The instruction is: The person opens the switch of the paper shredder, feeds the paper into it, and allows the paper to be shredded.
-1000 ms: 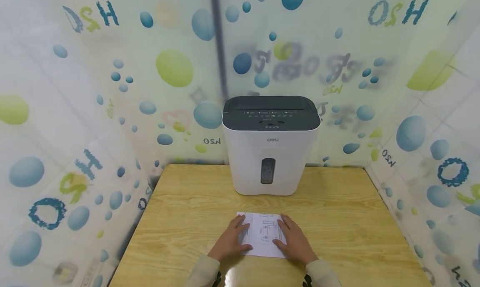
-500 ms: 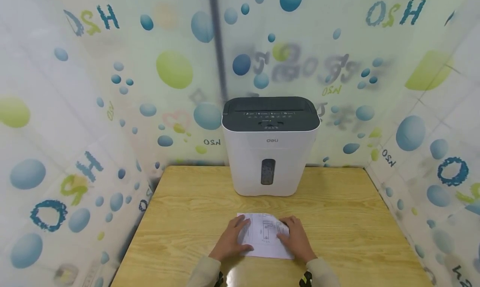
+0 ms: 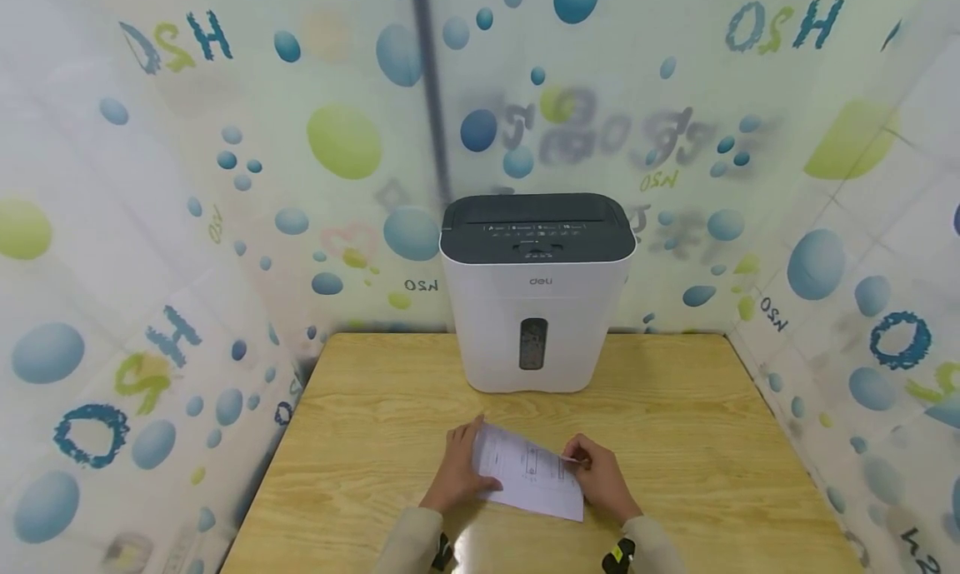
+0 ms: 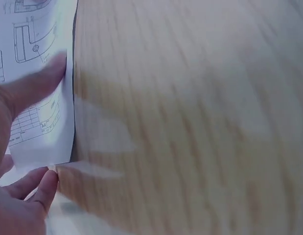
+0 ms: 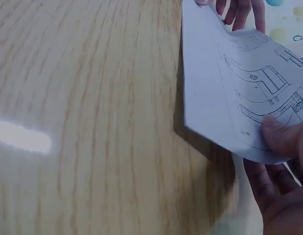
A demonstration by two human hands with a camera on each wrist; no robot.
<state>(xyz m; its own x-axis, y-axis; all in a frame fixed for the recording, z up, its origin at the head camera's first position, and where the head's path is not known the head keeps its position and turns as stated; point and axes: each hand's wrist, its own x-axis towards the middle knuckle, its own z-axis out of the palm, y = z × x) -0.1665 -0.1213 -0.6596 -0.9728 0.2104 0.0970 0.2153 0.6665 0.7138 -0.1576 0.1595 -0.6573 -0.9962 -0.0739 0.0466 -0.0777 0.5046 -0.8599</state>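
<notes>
A white sheet of paper [image 3: 529, 476] printed with line drawings is held at both ends just over the wooden table. At its left end is my left hand [image 3: 459, 464], with the thumb across the printed side and the other fingers at the end edge. My right hand [image 3: 600, 476] pinches the upper right part between thumb and fingers. In the right wrist view the paper [image 5: 205, 83] bends and its near corner casts a shadow on the wood; the thumb [image 5: 281, 138] lies on top, fingers below. The left wrist view shows the left thumb [image 4: 38, 85] over the drawings.
A white paper shredder [image 3: 495, 324] with a dark top stands upright at the back of the wooden table [image 3: 375, 407]. Patterned curtains [image 3: 337, 141] with blue and green dots enclose the table at the back and sides.
The right hand has gone from lying on the sheet to pinching its upper right corner. The sheet's right side has lifted and tilted; the left thumb stays on top.
</notes>
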